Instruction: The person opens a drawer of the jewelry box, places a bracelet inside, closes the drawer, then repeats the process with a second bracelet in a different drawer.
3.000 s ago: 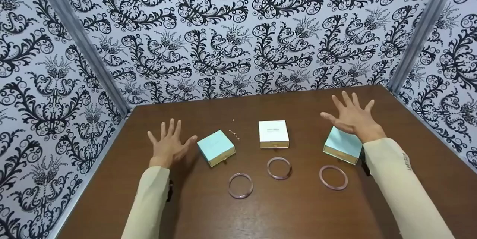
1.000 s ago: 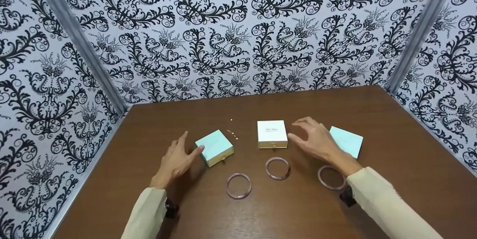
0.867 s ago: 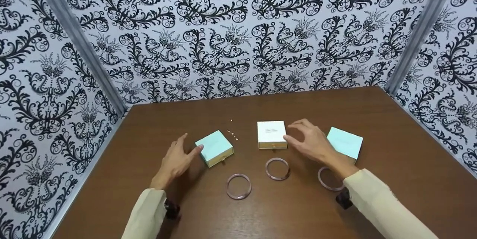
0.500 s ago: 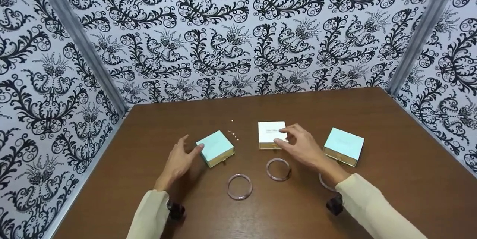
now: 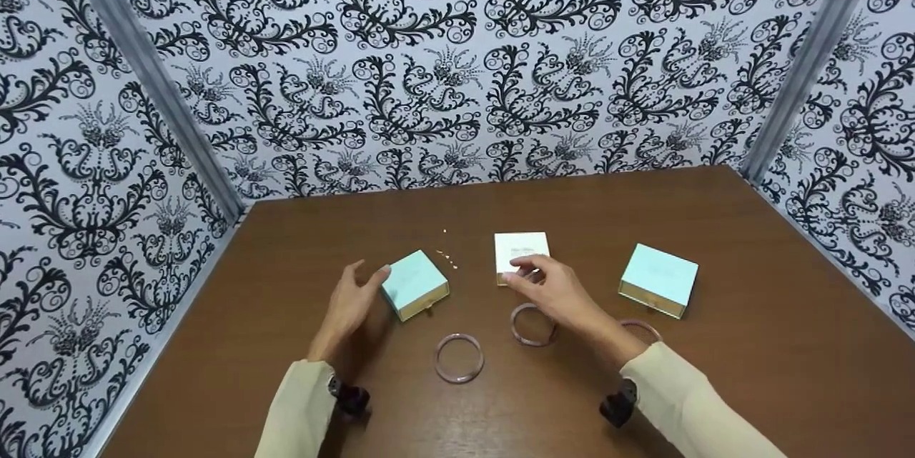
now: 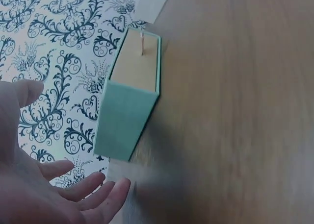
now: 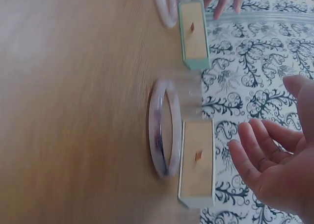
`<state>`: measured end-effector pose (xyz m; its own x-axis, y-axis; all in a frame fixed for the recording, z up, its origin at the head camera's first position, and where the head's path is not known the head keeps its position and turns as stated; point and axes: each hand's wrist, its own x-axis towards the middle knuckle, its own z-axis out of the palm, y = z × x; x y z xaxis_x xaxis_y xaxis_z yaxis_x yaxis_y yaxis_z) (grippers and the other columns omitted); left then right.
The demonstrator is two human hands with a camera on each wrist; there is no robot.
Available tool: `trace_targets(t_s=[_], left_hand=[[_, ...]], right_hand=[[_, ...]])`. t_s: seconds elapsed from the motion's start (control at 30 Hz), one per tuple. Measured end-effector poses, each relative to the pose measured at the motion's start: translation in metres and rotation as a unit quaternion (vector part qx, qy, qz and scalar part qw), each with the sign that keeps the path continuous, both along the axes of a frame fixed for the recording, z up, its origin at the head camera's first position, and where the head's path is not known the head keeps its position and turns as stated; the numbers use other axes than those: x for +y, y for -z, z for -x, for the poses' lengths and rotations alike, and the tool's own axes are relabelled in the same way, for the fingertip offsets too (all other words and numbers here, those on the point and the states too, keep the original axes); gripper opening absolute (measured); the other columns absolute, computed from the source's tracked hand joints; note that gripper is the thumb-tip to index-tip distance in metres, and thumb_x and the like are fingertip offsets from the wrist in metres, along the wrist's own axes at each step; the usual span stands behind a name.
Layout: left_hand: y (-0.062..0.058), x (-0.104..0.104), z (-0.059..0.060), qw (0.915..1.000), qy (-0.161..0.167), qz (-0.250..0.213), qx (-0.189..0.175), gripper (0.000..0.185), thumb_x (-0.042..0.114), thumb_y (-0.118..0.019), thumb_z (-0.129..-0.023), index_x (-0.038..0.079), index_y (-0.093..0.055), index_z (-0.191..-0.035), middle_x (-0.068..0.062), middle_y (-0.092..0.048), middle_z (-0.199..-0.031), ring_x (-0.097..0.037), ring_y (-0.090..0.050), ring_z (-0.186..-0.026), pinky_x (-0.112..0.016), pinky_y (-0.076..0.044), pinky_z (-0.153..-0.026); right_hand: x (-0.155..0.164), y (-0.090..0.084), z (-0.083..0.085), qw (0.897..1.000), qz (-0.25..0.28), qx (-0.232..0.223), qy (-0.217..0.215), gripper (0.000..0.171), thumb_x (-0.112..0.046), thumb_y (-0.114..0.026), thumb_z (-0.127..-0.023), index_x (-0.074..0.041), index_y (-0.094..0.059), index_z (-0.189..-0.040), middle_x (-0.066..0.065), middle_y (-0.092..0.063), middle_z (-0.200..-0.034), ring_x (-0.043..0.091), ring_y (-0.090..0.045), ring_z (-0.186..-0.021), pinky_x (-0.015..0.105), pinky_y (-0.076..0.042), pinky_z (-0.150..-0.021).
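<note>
My left hand [image 5: 352, 304] hovers at the left side of a teal drawer box [image 5: 414, 283], its thumb near the box's corner. In the left wrist view a gap shows between that hand [image 6: 64, 194] and the box [image 6: 125, 116]. Over the front right of a white drawer box [image 5: 520, 245] is my right hand [image 5: 561, 294], fingers loosely bent and holding nothing. The right wrist view shows this hand [image 7: 279, 170] apart from the white box [image 7: 196, 177]. A pale purple bangle [image 7: 156, 121] lies before that box. Another bangle [image 5: 437, 359] lies nearer, to the left.
A second teal drawer box [image 5: 659, 272] stands at the right. Behind my right forearm a third bangle [image 5: 647, 327] is partly hidden. Small pale bits [image 5: 447, 258] lie between the left and white boxes. Patterned walls [image 5: 429, 86] enclose the brown table [image 5: 343, 218].
My right hand has moved left and nearer, from over the right teal box to the white box's front. My left hand has come closer to the left teal box. Boxes and bangles stay put.
</note>
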<state>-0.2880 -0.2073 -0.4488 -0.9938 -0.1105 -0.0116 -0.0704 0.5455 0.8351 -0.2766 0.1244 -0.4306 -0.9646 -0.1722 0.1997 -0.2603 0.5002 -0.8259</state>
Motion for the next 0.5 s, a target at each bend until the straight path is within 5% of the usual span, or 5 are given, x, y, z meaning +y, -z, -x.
trace_targets(t_s=[0.5], left_hand=[[0.008, 0.012, 0.012, 0.9986, -0.009, -0.053, 0.000, 0.070, 0.040, -0.064, -0.096, 0.001, -0.041, -0.148, -0.028, -0.047, -0.147, -0.041, -0.051, -0.132, -0.052, -0.046, -0.104]], right_hand=[[-0.034, 0.018, -0.006, 0.995, 0.058, -0.065, -0.038, 0.041, -0.035, -0.069, -0.094, -0.003, -0.069, -0.120, 0.011, -0.073, -0.114, 0.022, -0.068, -0.103, 0.035, -0.054, -0.090]])
